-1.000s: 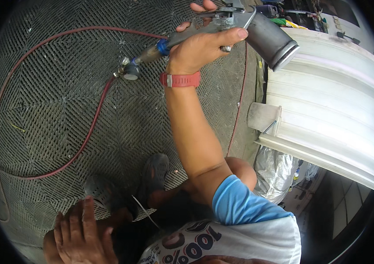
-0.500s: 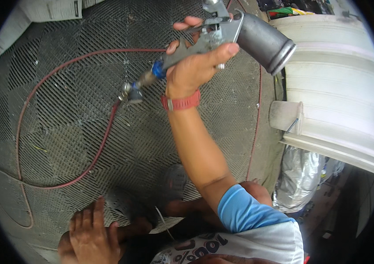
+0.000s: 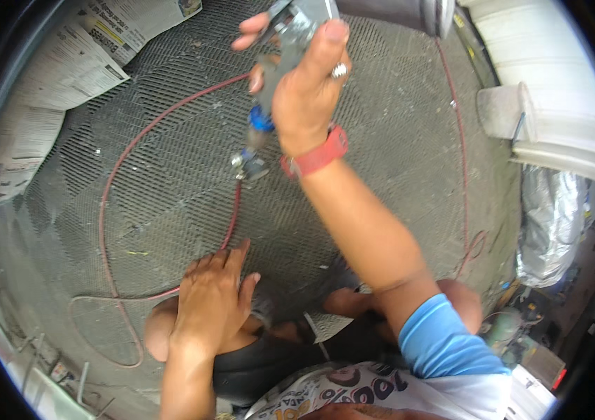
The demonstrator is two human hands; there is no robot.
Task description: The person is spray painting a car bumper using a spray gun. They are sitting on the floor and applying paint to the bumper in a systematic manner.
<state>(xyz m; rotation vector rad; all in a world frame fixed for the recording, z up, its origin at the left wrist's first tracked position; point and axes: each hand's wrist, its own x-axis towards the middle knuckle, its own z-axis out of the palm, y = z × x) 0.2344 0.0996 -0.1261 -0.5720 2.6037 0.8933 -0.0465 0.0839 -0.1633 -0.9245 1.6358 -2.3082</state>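
Note:
A grey metal spray gun is in my right hand, its far end cut off by the upper edge. My fingers wrap round its handle, with the thumb laid along the body. The gun's dark grey cup points to the right. Below the handle sit a blue ring and a metal hose fitting, from which a red air hose runs down. My left hand lies over my left knee, fingers stretched out, holding nothing.
The red hose loops across ribbed dark floor matting. Newspaper sheets hang at the left. Along the right are a white panel, a whitish bucket and a silver wrapped bundle. Metal rods stick out at the lower left.
The view has shifted, bringing more newspaper and the lower right into sight. My right hand and the spray gun now appear higher, with the cup partly cut off. My left hand stays on the knee.

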